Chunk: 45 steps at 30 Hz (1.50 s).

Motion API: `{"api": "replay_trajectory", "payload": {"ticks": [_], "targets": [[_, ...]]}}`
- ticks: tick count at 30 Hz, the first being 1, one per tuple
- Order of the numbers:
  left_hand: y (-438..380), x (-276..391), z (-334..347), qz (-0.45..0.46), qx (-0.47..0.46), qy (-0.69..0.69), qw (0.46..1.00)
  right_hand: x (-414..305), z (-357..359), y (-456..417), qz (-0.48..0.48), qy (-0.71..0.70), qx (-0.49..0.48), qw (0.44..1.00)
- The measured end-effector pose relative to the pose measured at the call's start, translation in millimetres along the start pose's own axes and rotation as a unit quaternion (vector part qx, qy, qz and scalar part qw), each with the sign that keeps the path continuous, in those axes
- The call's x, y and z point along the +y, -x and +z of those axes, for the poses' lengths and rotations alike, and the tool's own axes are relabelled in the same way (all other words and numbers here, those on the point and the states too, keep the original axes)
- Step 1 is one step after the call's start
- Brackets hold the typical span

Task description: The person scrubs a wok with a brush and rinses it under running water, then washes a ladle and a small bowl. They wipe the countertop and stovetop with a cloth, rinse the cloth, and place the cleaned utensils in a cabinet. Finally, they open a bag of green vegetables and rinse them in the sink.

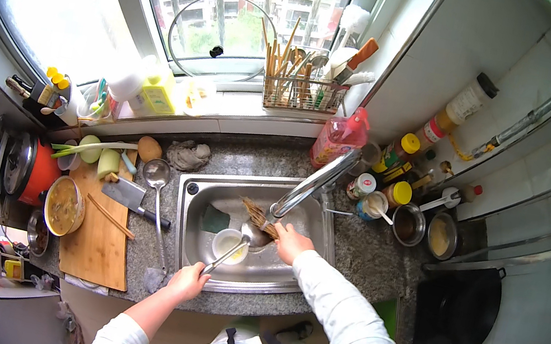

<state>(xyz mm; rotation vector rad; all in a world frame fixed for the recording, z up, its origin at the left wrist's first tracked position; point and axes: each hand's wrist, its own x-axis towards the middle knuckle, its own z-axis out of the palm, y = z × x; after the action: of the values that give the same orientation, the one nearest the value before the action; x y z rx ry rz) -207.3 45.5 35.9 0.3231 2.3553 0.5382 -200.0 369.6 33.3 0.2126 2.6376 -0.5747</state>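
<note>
My left hand [188,282] grips the handle of a metal ladle [256,236], whose bowl is over the stainless steel sink [284,278]. In my right hand [291,243] is a brown bristle brush [256,214], close against the ladle's bowl. The chrome faucet [315,182] arches over the basin, its spout just above my right hand. Below the ladle's handle sits a white bowl [227,241] with a little yellowish matter inside. A dark green cloth or pad [215,220] lies on the basin floor to its left. Whether water is running, I cannot tell.
Left of the sink, a cleaver [123,194] rests across a wooden cutting board [92,256], its black handle sticking out. A bowl of soup [65,205] and chopsticks [110,216] are there too. Another ladle [157,176] lies beside the sink. Bottles [394,154] crowd the right; a wok [461,310] stands beyond.
</note>
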Motion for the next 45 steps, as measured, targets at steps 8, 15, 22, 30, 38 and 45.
{"api": "replay_trajectory", "payload": {"ticks": [8,15,22,30,38,45], "targets": [[-5.3,6.2,3.7,0.003,-0.017,-0.011,1.0,7.4,0.2,2.4,-0.013,0.022,0.019,0.999],[-10.6,8.1,5.3,0.005,-0.015,0.01,1.0,14.1,-1.1,-2.9,-0.012,0.031,0.019,0.999],[-9.4,-17.5,20.7,0.006,0.024,0.039,0.999,55.0,0.0,35.2,0.042,0.019,-0.009,0.999],[-23.4,7.9,17.4,0.031,0.003,0.017,0.999,-7.3,11.6,15.0,-0.012,0.031,0.028,0.999],[-45.7,44.3,4.2,0.01,-0.028,-0.029,0.999,3.5,22.2,23.6,-0.051,0.076,0.049,0.995],[-61.2,53.2,-9.0,0.018,-0.015,-0.08,0.997,124.1,-48.3,12.1,-0.045,0.25,0.125,0.959]]}}
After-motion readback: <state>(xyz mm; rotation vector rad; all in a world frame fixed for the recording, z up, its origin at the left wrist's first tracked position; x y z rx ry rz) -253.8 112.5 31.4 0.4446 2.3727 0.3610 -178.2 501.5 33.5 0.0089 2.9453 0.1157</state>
